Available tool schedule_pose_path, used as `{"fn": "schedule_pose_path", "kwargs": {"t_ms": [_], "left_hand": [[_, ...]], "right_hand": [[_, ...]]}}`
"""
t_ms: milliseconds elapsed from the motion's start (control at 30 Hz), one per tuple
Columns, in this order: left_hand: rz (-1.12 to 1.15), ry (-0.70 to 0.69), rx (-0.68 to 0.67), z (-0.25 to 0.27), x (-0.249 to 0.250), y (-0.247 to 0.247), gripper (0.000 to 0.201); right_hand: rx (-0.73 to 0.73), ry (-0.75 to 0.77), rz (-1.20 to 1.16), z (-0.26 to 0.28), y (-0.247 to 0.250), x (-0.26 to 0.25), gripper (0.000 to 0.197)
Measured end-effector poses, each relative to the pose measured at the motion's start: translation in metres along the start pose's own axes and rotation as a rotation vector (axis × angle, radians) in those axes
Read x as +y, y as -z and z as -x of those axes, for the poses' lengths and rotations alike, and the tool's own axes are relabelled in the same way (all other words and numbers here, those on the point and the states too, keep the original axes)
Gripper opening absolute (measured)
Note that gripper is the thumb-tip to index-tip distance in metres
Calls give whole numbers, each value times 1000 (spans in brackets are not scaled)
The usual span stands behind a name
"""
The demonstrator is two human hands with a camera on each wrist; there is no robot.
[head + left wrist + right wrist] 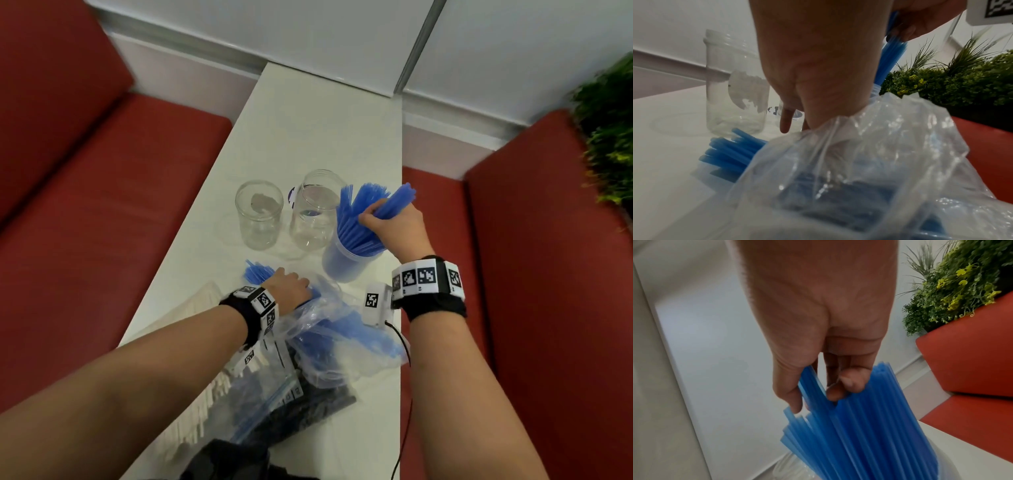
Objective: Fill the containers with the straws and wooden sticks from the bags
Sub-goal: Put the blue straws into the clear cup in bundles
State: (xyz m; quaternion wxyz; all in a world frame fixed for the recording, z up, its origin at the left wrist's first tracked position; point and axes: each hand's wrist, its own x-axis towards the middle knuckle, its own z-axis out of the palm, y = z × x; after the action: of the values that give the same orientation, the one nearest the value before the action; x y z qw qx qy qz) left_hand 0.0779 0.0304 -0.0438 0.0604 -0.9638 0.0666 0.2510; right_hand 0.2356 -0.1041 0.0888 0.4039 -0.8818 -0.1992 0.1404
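My right hand grips a bunch of blue straws standing in a clear container that holds several more; in the right wrist view its fingers curl round the blue straws. Two empty clear jars stand left of it. My left hand reaches into the mouth of a clear plastic bag of blue straws. Loose straw ends stick out beside it. In the left wrist view the bag hides most of that hand's fingertips.
A zip bag of black straws and pale wooden sticks lie at the near end of the white table. Red benches flank it. A green plant stands at the right. A black cable runs along the table's right edge.
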Motion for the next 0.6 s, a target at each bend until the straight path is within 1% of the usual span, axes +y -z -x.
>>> {"fn": "schedule_pose_path", "kwargs": {"t_ms": [67, 167, 267, 333, 400, 433, 467, 500, 600], "left_hand": [[2, -14, 9, -1, -2, 3, 36], [11, -23, 12, 1, -3, 6, 31], [-5, -22, 11, 3, 0, 3, 32], [-2, -23, -1, 4, 2, 1, 35], [6, -28, -12, 5, 5, 1, 35], [5, -30, -13, 6, 6, 2, 34], [2, -33, -11, 6, 8, 3, 35], [-4, -35, -9, 6, 9, 4, 35], [-44, -24, -3, 9, 11, 5, 34]], "right_hand": [[29, 8, -49, -1, 5, -4, 13], [129, 64, -101, -1, 13, -11, 27], [266, 190, -153, 2, 15, -19, 34], [377, 288, -172, 9, 11, -22, 34], [415, 388, -111, 16, 1, -22, 35], [392, 411, -52, 19, -6, -19, 37], [343, 401, 24, 21, -14, -16, 40], [274, 357, 118, 22, -21, -11, 45], [71, 159, 463, 25, -38, 5, 64]]}}
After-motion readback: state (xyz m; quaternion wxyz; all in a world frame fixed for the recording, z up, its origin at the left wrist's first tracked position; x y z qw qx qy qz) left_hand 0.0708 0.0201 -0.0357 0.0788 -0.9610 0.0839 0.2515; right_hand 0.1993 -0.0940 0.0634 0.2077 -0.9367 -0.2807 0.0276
